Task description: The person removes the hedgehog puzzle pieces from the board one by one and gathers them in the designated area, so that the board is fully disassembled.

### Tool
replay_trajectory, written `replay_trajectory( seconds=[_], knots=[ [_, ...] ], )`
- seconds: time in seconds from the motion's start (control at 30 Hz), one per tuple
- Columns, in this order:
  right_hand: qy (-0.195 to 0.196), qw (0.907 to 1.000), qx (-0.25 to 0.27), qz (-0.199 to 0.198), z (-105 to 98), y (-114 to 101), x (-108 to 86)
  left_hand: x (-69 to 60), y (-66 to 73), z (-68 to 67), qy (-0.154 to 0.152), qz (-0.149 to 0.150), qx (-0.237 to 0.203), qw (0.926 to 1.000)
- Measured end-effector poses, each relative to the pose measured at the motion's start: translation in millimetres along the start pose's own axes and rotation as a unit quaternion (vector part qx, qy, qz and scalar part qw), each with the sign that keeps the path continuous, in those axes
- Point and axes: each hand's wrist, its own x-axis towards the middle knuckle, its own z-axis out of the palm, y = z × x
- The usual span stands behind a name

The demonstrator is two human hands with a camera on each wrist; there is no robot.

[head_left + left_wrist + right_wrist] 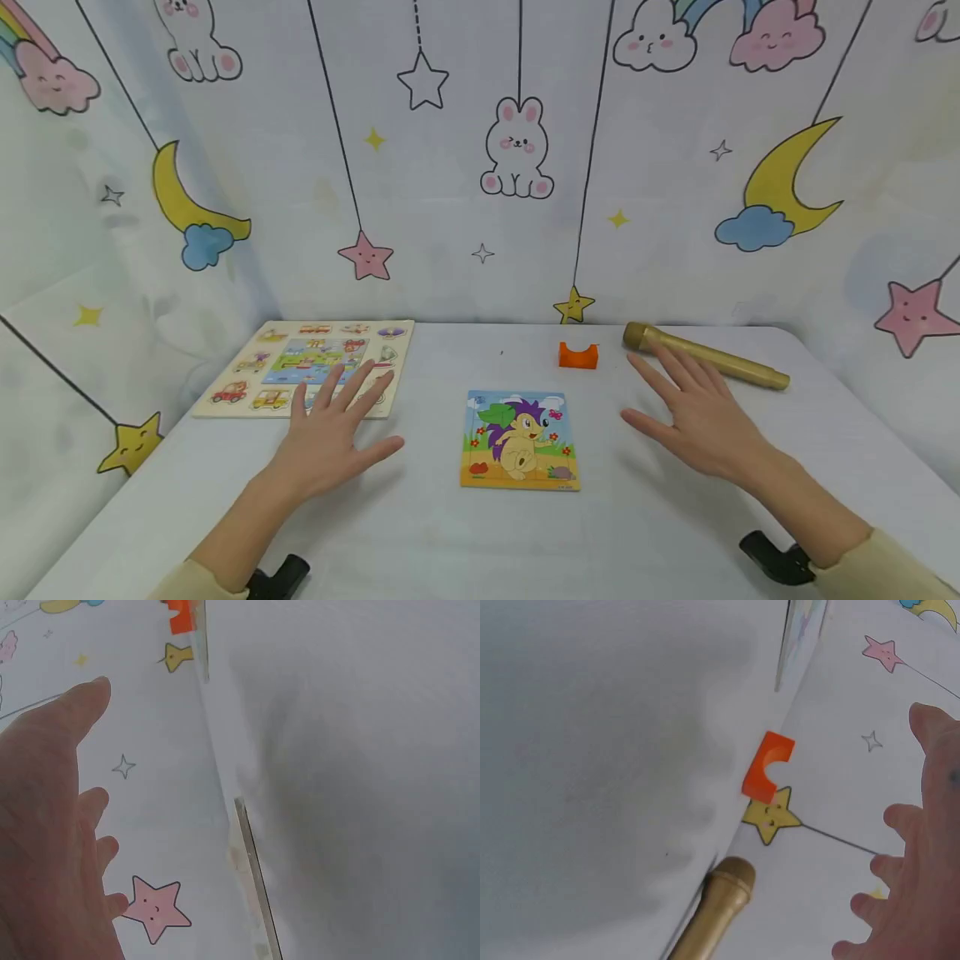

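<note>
My left hand (321, 446) hovers with spread fingers in front of the cream picture board (247, 367), overlapping its lower right part in the head view; it holds nothing. On the right, my other hand (708, 421) is also spread and empty, just in front of the gold stick (738, 364). Between the hands lies a square hedgehog picture puzzle (520, 440), flat on the table. Behind it sits an orange block (578, 357) with a curved notch on top. The right wrist view shows the orange block (769, 766) and the gold stick's rounded end (731, 879) beside my hand (922, 855).
The white table (465, 533) ends at a pale cloth backdrop (450, 183) printed with moons, stars and rabbits. Black straps or mounts (281, 579) show at both wrists.
</note>
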Motion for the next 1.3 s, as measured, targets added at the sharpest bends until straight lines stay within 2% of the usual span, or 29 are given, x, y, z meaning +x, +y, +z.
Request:
replay_trajectory(
  seconds=[0.3, 0.6, 0.7, 0.83, 0.97, 1.13, 1.3],
  knots=[
    [-0.015, 0.9995, 0.018, -0.021, 7, -29, 42.2, 28.3, 24.5, 22.4, 0.001, 0.004, -0.075, 0.9972],
    [-0.043, 0.9949, 0.082, -0.039, 18, -57, 83.7, 53.5, 41.5, 46.5, 0.006, 0.021, -0.170, 0.9852],
    [-0.074, 0.9896, 0.116, -0.044, 20, -65, 95.9, 59.3, 46.0, 53.5, -0.006, 0.027, -0.195, 0.9804],
    [-0.114, 0.9778, 0.167, -0.053, 25, -74, 110.8, 64.7, 50.8, 60.7, -0.025, 0.033, -0.216, 0.9754],
    [-0.136, 0.9691, 0.198, -0.055, 35, -81, 122.9, 68.9, 51.7, 67.7, -0.038, 0.032, -0.231, 0.9717],
    [-0.155, 0.9611, 0.223, -0.051, 51, -89, 131.1, 70.9, 49.7, 73.3, -0.042, 0.028, -0.236, 0.9704],
    [-0.170, 0.9517, 0.248, -0.060, 65, -94, 133.1, 70.6, 46.9, 78.0, -0.038, 0.035, -0.223, 0.9734]
  ],
)
